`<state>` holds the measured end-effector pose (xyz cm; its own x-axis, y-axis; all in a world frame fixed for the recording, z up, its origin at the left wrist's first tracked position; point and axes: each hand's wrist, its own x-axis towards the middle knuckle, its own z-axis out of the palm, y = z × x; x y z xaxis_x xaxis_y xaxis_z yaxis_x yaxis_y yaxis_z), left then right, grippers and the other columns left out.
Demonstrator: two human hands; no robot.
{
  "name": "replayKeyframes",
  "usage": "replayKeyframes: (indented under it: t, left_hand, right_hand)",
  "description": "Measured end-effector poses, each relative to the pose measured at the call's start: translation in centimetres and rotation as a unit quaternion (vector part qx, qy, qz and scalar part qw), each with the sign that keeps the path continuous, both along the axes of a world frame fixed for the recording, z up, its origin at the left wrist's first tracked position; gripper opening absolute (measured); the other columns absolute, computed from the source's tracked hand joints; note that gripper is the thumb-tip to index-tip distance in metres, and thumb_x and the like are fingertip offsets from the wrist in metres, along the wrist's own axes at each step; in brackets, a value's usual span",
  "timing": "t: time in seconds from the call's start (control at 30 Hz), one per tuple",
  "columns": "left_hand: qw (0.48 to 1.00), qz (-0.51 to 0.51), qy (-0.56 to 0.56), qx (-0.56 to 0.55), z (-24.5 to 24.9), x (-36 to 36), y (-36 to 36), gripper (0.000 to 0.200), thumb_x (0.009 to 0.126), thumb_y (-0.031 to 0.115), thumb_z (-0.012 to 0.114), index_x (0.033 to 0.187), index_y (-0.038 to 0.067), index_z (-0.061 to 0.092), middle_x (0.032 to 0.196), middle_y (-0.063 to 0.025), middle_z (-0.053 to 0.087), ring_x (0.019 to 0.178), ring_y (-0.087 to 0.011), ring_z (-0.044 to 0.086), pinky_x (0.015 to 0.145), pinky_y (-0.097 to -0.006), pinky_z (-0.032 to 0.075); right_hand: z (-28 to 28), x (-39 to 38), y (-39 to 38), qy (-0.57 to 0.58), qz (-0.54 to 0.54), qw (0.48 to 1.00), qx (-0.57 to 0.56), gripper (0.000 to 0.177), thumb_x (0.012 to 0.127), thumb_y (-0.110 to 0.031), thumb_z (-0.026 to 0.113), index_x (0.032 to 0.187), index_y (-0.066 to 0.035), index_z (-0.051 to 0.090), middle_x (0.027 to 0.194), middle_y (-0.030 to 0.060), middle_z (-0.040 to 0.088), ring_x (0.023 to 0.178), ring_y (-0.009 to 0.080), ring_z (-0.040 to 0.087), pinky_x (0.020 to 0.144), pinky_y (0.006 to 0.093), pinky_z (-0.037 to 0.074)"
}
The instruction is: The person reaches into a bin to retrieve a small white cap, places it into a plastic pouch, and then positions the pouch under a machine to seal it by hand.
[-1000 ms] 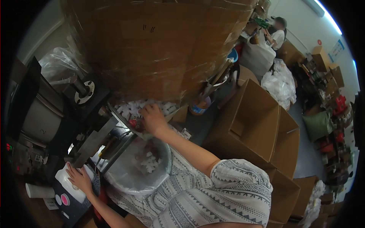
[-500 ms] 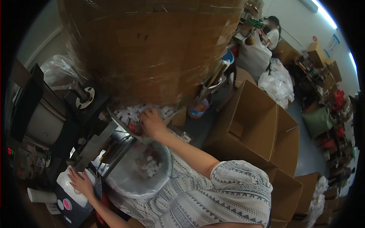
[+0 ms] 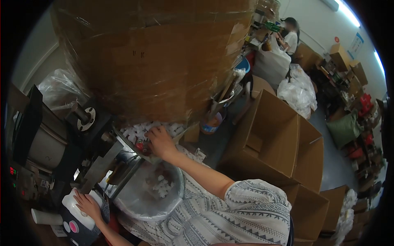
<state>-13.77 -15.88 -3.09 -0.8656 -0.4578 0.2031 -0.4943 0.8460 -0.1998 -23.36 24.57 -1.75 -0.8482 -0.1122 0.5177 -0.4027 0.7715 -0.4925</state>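
My left hand [image 3: 87, 206] lies with its fingers spread on a white plastic object [image 3: 77, 210] beside the dark machine. My right hand [image 3: 160, 141] reaches into a heap of small white pieces [image 3: 133, 132] at the foot of the big cardboard box [image 3: 143, 69]. Its fingers are bent down onto the pieces, and whether they pinch one cannot be made out. A few red pieces [image 3: 140, 146] lie left of that hand. Below is a round tub lined with clear plastic [image 3: 135, 205], holding more white pieces [image 3: 163, 186].
A dark machine [image 3: 49, 143] stands at the left, with a white cup [image 3: 47, 216] and a pink round item [image 3: 74, 226] near it. Open cardboard boxes [image 3: 269, 135] stand at the right. Farther back are plastic bags [image 3: 297, 92] and a seated person [image 3: 290, 37].
The view has shifted a little, so the big box and machine appear slightly lower and further left. My left hand stays on the white object, my right hand at the heap.
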Motion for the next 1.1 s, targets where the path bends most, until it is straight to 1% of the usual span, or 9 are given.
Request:
replayKeyframes:
  t: [0.27,0.37,0.53,0.6,0.67,0.7,0.77,0.87,1.1]
  left_hand:
    - [0.99,-0.042,0.055,0.121,-1.1,0.5,-2.9,0.051,0.098,0.034,0.038,0.141,0.005,0.037,0.147,-0.0166,0.033,0.139,-0.0345,0.025,0.112,-0.0526,0.019]
    - [0.977,-0.108,0.069,0.17,-4.8,-0.3,-9.1,0.056,0.095,0.032,0.048,0.144,0.01,0.033,0.152,-0.0075,0.028,0.14,-0.0344,0.024,0.112,-0.0522,0.015]
    - [0.951,-0.083,0.276,0.108,-1.2,1.9,-10.7,0.056,0.095,0.034,0.049,0.137,0.0,0.039,0.14,-0.0209,0.04,0.133,-0.0342,0.035,0.109,-0.0404,0.031]
    - [0.961,-0.047,0.271,0.0,-3.9,2.8,-15.7,0.06,0.093,0.036,0.054,0.136,-0.003,0.039,0.135,-0.0218,0.046,0.125,-0.0343,0.044,0.104,-0.0411,0.036]
    - [0.869,0.079,0.283,0.398,-4.3,3.5,-16.3,0.058,0.089,0.016,0.062,0.137,0.001,0.035,0.105,-0.0208,0.059,0.072,-0.0242,0.063,0.055,-0.036,0.051]
    - [0.871,0.079,0.279,0.396,-5.1,4.1,-16.8,0.058,0.089,0.016,0.062,0.137,0.001,0.035,0.105,-0.0208,0.059,0.072,-0.0242,0.063,0.055,-0.036,0.051]
    - [0.805,-0.067,0.401,0.433,-7.3,4.1,-17.6,0.067,0.083,0.01,0.068,0.138,0.001,0.031,0.09,-0.0158,0.06,0.048,-0.0158,0.052,0.036,-0.0303,0.039]
    - [0.794,0.051,0.341,0.5,-5.7,4.1,-17.8,0.071,0.082,0.014,0.071,0.137,-0.002,0.031,0.097,-0.0166,0.061,0.064,-0.0195,0.06,0.05,-0.0324,0.048]
    - [0.797,0.021,0.265,0.542,-5.0,4.1,-20.4,0.074,0.078,0.02,0.077,0.133,-0.007,0.036,0.106,-0.0162,0.063,0.096,-0.0251,0.06,0.081,-0.0318,0.048]
  right_hand:
    - [0.3,0.2,0.1,-0.007,0.011,1.0,-0.017,0.037,0.07,-0.01,0.07,0.105,-0.007,0.062,0.11,0.0079,0.054,0.11,0.0308,0.045,0.094,0.0388,0.042]
    - [0.1,0.2,-0.1,-0.001,0.007,1.0,-0.029,0.036,0.07,-0.01,0.07,0.105,-0.007,0.062,0.11,0.0078,0.054,0.11,0.0305,0.045,0.094,0.0389,0.042]
    - [0.2,0.4,0.1,0.001,0.009,0.999,-0.036,0.036,0.07,-0.01,0.07,0.105,-0.007,0.061,0.11,0.0074,0.054,0.11,0.0302,0.045,0.093,0.039,0.042]
    - [0.3,0.2,-0.1,0.006,0.012,0.999,-0.036,0.036,0.07,-0.01,0.07,0.105,-0.007,0.061,0.11,0.0072,0.054,0.11,0.0302,0.045,0.092,0.039,0.042]
    - [0.4,0.4,-0.1,-0.002,0.008,0.999,-0.045,0.035,0.07,-0.01,0.07,0.104,-0.007,0.061,0.109,0.007,0.054,0.11,0.0301,0.045,0.092,0.039,0.042]
    - [0.3,0.6,-0.2,-0.006,0.007,0.999,-0.047,0.035,0.07,-0.01,0.07,0.104,-0.007,0.061,0.109,0.007,0.054,0.11,0.0301,0.045,0.092,0.039,0.042]
    - [0.3,0.4,-0.1,0.009,0.005,0.999,-0.041,0.035,0.07,-0.009,0.07,0.104,-0.007,0.061,0.109,0.007,0.054,0.109,0.0299,0.046,0.092,0.039,0.042]
    - [0.3,0.4,-0.1,0.014,0.003,0.999,-0.044,0.035,0.07,-0.009,0.07,0.104,-0.007,0.061,0.109,0.0071,0.054,0.109,0.0297,0.046,0.092,0.0391,0.042]
    - [0.5,0.5,-0.1,0.003,0.002,0.999,-0.05,0.034,0.071,-0.01,0.069,0.104,-0.007,0.062,0.109,0.0068,0.054,0.11,0.0295,0.046,0.093,0.0396,0.041]
